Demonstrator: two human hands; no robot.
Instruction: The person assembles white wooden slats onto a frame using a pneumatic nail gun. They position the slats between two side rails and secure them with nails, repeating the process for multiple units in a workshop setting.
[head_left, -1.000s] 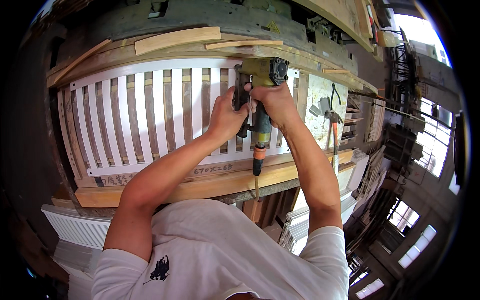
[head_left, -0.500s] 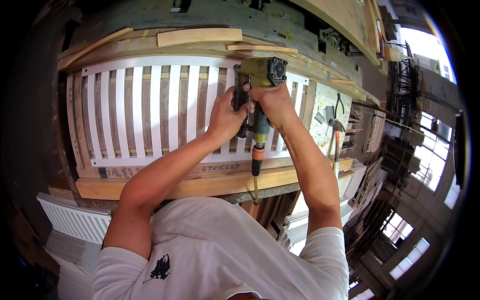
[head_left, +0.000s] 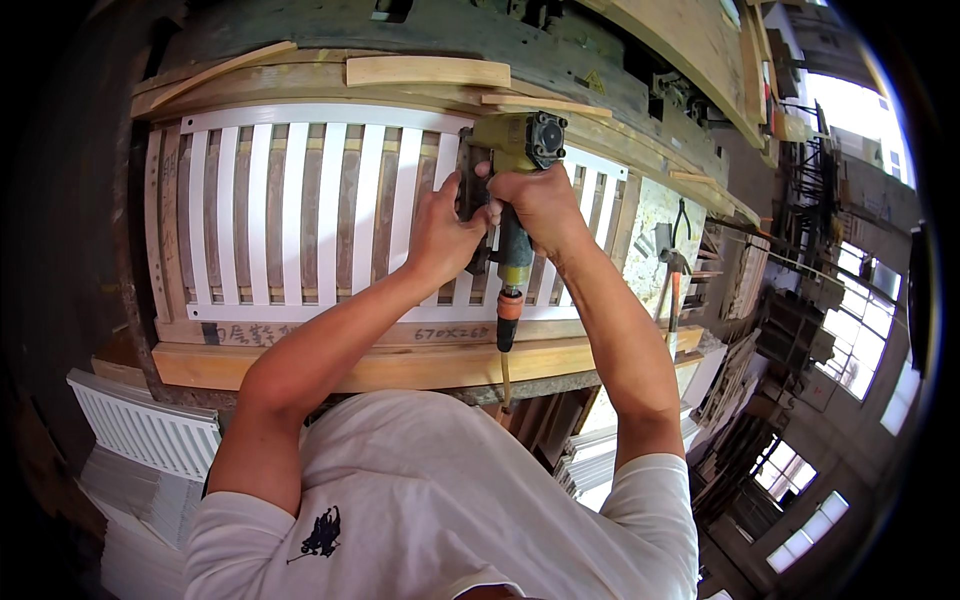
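Workbench (head_left: 330,365) of pale timber across the middle, with a white slatted panel (head_left: 300,215) lying flat on it, framed by rails at top and bottom. About fourteen slats countable, the ones at the right partly hidden behind the hands. All slats already seated in the rails; whether each is fastened cannot be told. Judged from the tool's place, fastening at the right part of the top rail in hand, the far-right slats probably left.

Three loose wood strips (head_left: 428,71) beyond the panel's top edge. One stack of white slatted panels (head_left: 140,432) below the bench at the left; more pale boards stacked lower right.

One yellow-green nail gun (head_left: 515,150), nose down on the panel near the top rail, orange hose fitting hanging toward the bench edge. Right hand (head_left: 540,200) wrapped tight around the grip, fingers closed on it. Left hand (head_left: 445,235) just beside, fingers curled and pressed against the gun's side magazine, steadying.

One hammer (head_left: 672,285) with an orange handle at the bench's right end, well apart from both hands.
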